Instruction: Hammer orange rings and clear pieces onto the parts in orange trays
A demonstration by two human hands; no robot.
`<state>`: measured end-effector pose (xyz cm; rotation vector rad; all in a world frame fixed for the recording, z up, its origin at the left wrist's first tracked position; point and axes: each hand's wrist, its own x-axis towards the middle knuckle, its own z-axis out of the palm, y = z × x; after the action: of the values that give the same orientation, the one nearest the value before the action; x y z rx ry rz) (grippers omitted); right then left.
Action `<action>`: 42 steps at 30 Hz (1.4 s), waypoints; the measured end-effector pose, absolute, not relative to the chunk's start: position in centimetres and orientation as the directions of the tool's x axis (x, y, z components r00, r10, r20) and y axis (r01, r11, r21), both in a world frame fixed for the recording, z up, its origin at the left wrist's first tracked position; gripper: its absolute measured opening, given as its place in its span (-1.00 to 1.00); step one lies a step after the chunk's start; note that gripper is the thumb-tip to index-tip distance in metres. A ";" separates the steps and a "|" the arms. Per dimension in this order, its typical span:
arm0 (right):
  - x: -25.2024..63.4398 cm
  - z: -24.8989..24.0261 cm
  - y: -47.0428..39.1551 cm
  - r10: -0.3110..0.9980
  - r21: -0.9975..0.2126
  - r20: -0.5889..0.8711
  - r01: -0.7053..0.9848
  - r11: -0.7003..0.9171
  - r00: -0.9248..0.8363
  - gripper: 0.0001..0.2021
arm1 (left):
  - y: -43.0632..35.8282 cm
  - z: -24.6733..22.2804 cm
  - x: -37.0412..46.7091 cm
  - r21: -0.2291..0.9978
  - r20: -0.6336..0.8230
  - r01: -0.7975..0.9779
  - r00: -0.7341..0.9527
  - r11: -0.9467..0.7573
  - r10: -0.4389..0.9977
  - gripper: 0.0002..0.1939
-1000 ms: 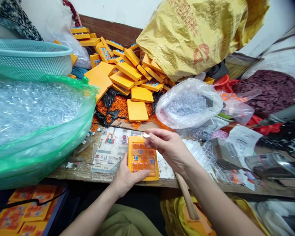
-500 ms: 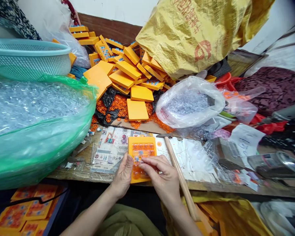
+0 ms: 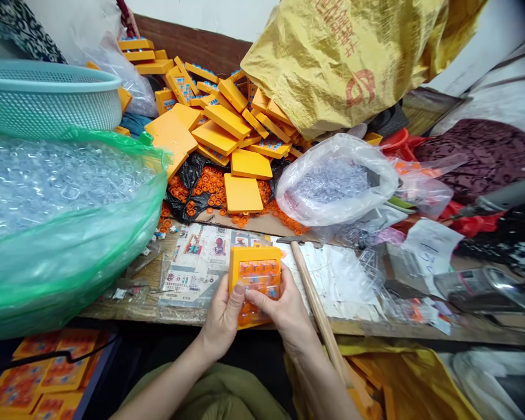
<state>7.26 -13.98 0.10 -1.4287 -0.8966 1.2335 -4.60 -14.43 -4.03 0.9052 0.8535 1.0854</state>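
Between my hands, over the near edge of the bench, is an orange case with rows of orange round pieces and some blue bits on its face. My left hand grips its left side, thumb on the front. My right hand holds the right side, its thumb pressing the lower front and its fingers partly hidden behind. A printed sheet lies under and left of the case. A hammer with a wooden handle lies just right of my right hand.
Orange cases are heaped at the back over loose orange rings. A green bag of clear pieces fills the left, below a blue basket. A white bag and a clear jar stand right. Filled cases lie lower left.
My right hand has moved from pinching over the case's face to gripping its right side, with the thumb on the front. The case is tilted up slightly more.
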 end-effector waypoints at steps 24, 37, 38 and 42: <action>7.9 0.7 -13.8 0.955 -0.925 -0.294 -0.264 -0.273 0.044 -0.35 | -14.7 -3.2 -4.1 0.910 -0.172 -0.347 0.179 0.226 0.969 -0.52; 6.9 -0.9 -13.9 0.966 -0.990 -0.137 -0.049 -0.129 0.219 -0.33 | -14.5 -3.4 -3.8 0.976 -0.159 -0.140 0.054 0.165 0.986 -0.53; 6.8 -0.9 -13.9 0.963 -0.990 -0.143 -0.034 -0.139 0.227 -0.35 | -14.3 -3.3 -3.8 0.969 -0.173 -0.167 0.069 0.183 0.982 -0.54; 6.9 -0.9 -12.8 0.991 -0.986 -0.074 0.137 -0.090 0.113 -0.56 | -13.3 -2.1 -5.1 0.877 -0.293 -0.360 0.126 0.319 0.948 -0.54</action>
<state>6.88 -12.78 -0.87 -1.4241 -1.1910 1.1173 -5.12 -13.27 -2.11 0.7334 1.0127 1.0880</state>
